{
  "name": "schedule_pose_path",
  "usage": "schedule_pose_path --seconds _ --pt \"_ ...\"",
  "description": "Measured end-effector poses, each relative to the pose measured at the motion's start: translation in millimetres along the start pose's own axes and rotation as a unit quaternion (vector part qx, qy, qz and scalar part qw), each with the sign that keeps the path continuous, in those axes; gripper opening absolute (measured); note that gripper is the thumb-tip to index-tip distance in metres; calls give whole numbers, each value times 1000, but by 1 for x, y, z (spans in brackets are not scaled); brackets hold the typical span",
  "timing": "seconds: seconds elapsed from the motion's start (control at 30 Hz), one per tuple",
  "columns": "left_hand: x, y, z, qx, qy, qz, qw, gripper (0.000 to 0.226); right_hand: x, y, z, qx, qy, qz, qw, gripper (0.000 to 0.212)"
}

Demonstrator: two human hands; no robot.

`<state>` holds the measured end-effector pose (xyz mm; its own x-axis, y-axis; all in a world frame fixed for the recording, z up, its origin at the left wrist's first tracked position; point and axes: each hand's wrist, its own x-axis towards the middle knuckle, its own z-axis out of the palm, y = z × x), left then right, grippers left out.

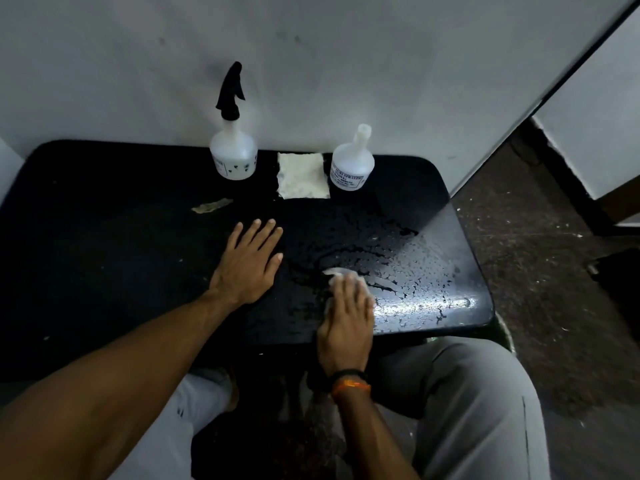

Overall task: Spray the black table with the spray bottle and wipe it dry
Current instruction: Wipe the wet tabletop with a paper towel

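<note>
Black table against a pale wall, beaded wet across its right half. Spray bottle upright at the far edge, beside a spare folded cloth and a capless second bottle. Left hand flat, fingers spread, holding nothing, bracing near the middle. Right hand pressed palm-down on a small white cloth near the front edge, fingers closed over it. Likely risks: cloth soaking through and smearing droplets, or pushing water off the right edge onto the lap.
</note>
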<state>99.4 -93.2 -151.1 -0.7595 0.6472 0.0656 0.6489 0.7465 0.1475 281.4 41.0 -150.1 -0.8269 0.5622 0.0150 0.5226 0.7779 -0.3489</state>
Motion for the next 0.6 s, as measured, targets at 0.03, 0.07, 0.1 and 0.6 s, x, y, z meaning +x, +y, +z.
schedule_pose_path --seconds 0.03,0.07,0.1,0.6 --pt "0 0 0 -1 1 0 1000 65 9 12 -5 -10 15 41 999 56" --pt "0 0 0 -3 1 0 1000 65 20 24 -12 -25 25 81 996 57" --pt "1 -1 0 -4 1 1 1000 65 35 32 -18 -37 31 119 992 59" --pt "3 -3 3 -16 16 0 1000 59 66 -54 11 27 -49 -198 979 78"
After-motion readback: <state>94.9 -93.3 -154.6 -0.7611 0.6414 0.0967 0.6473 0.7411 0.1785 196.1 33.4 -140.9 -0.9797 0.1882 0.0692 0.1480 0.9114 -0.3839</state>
